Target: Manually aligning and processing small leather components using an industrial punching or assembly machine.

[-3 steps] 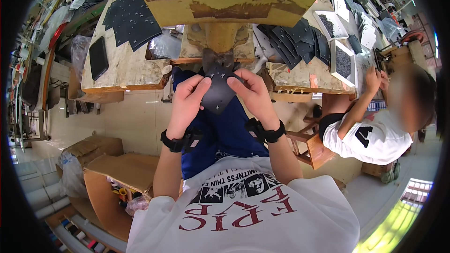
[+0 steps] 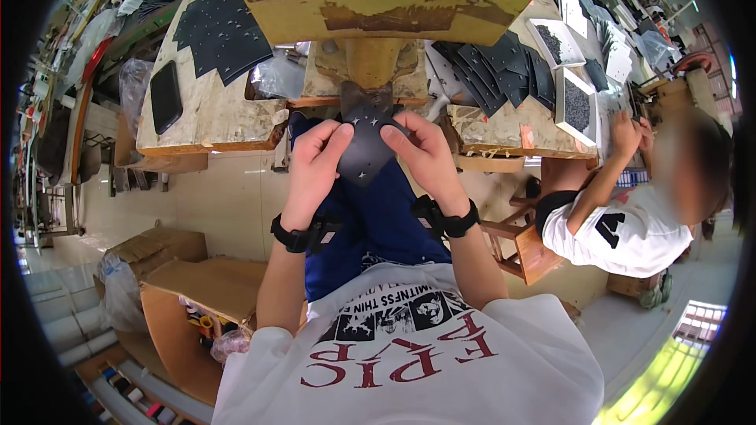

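Between my two hands is a dark grey leather-like piece (image 2: 366,149) with a few silvery star shapes on it. My left hand (image 2: 313,159) pinches its left edge, thumb on top. Its right edge is gripped by my right hand (image 2: 429,156), thumb also on top and the other fingers mostly hidden underneath. The far end of the piece lies at the dark metal tip (image 2: 366,97) of a worn yellow machine (image 2: 378,20), which hides what is directly under it. The near corner hangs over my lap.
A table on the left bears star-marked dark pieces (image 2: 216,27) and a black phone (image 2: 165,98). Plain-looking dark pieces (image 2: 504,67) and white trays of small dark bits (image 2: 577,109) lie on the right. A co-worker (image 2: 622,224) sits at far right; cardboard boxes (image 2: 189,283) stand lower left.
The near corner of the dark piece has shifted slightly up and to the left. Both hands keep their grip in nearly the same place.
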